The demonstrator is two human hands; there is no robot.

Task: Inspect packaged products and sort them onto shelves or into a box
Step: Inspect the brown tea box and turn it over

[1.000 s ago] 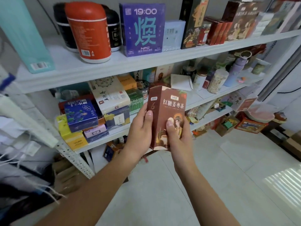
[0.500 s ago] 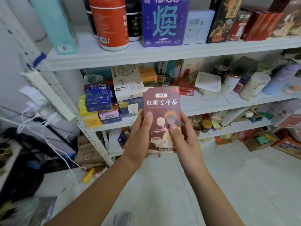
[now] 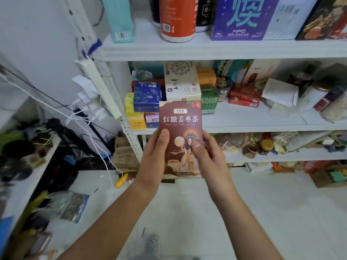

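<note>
- At the middle of the head view, in front of the white metal shelving unit (image 3: 206, 51), a flat maroon cardboard tea box (image 3: 180, 126) with pale Chinese lettering and a drawn figure in costume is held upright in the air. Its printed front faces the camera.
- The left hand (image 3: 152, 162) grips the box's left edge. Its thumb lies flat on the front face, and its other fingers pass behind the box, out of sight.
- The right hand (image 3: 212, 162) grips the right edge in the same way. Its thumb presses on the front over the drawn figure, and its other fingers wrap behind, mostly hidden.
- The tea box touches no shelf. It hangs above the white tiled floor (image 3: 262, 212), and its top edge covers part of the goods on the middle shelf.
- On the top shelf stand a tall teal carton (image 3: 120, 17), an orange cylindrical canister (image 3: 177, 17) and a purple box with a large teal character (image 3: 238, 17).
- On the middle shelf a dark blue box with a berry print (image 3: 146, 96) sits on a stack of smaller boxes, just beside a cream box (image 3: 181, 81). A green box (image 3: 209, 98) and flat red boxes (image 3: 244, 96) lie further right.
- Left of the shelving, a white power strip (image 3: 97, 87) hangs tilted against the upright, with white plugs and cords trailing from it.
- A yellow-handled tool (image 3: 121, 180) lies on the floor near the shelf's foot, and a clear plastic bag (image 3: 73, 205) lies at lower left.
</note>
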